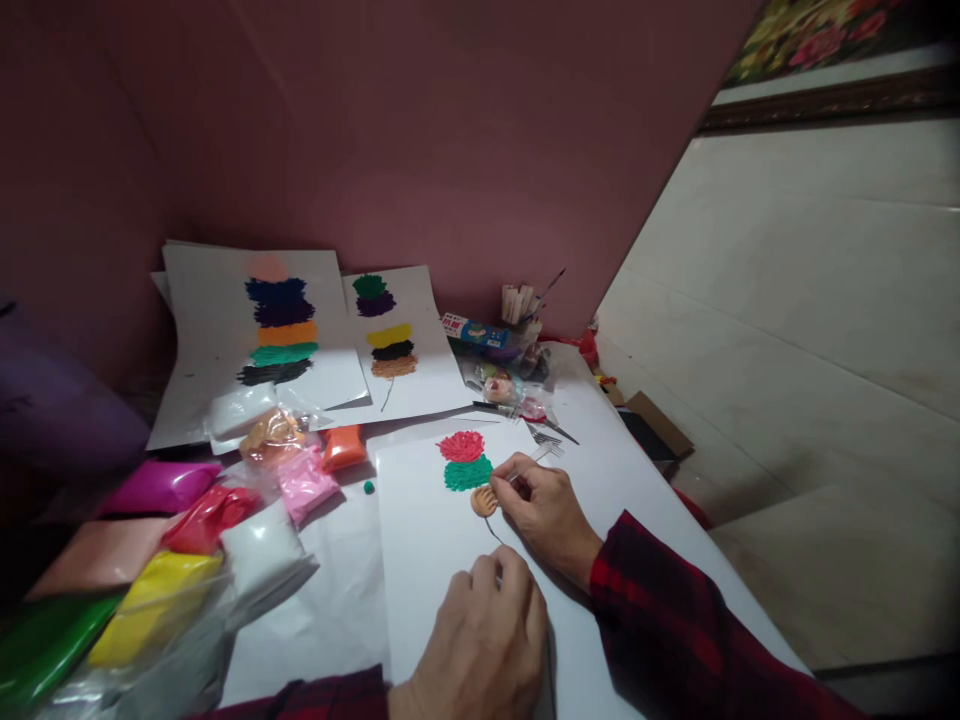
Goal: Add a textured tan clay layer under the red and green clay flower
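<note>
just beside right fingers (pixel 507 480) and fork (pixel 541 452), orange clay disc (pixel 482 502)

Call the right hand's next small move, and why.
Probably rake the clear tool across the tan clay blob: it looks smoother than the textured red blob and green blob above; right hand has the tip there, left hand pins the paper.
</note>
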A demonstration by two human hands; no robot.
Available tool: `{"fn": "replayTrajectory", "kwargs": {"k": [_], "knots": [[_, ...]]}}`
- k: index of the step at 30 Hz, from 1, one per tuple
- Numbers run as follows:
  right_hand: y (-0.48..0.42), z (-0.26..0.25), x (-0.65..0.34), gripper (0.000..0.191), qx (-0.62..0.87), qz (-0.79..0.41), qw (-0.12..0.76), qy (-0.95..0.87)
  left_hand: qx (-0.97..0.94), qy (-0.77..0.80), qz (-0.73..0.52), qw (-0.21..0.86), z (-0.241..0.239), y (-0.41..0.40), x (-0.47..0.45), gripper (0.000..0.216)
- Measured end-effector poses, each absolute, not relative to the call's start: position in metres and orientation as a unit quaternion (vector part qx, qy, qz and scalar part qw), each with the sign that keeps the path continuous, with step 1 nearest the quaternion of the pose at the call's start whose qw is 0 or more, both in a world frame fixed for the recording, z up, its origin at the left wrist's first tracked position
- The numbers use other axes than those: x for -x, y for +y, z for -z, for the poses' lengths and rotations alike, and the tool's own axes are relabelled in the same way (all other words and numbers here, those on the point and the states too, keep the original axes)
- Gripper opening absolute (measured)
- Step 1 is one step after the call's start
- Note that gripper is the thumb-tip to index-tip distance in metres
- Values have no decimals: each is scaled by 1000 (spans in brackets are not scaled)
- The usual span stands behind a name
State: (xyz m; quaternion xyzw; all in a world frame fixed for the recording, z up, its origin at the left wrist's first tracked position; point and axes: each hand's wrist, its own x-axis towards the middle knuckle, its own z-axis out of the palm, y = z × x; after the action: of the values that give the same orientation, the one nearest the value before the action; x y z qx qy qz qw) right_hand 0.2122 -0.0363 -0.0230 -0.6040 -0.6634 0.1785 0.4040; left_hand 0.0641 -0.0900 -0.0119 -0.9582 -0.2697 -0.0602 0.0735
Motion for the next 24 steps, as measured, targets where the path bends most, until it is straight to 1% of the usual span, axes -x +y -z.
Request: {"fn": "replayTrajectory", "kwargs": {"k": [9, 24], "knots": [[-37, 20, -211, 14, 625, -148, 388, -661, 960, -264, 56, 75, 11, -90, -63, 32], [-35, 22, -214, 14, 665, -116, 387, -628, 959, -266, 57, 75, 12, -89, -64, 29]]}}
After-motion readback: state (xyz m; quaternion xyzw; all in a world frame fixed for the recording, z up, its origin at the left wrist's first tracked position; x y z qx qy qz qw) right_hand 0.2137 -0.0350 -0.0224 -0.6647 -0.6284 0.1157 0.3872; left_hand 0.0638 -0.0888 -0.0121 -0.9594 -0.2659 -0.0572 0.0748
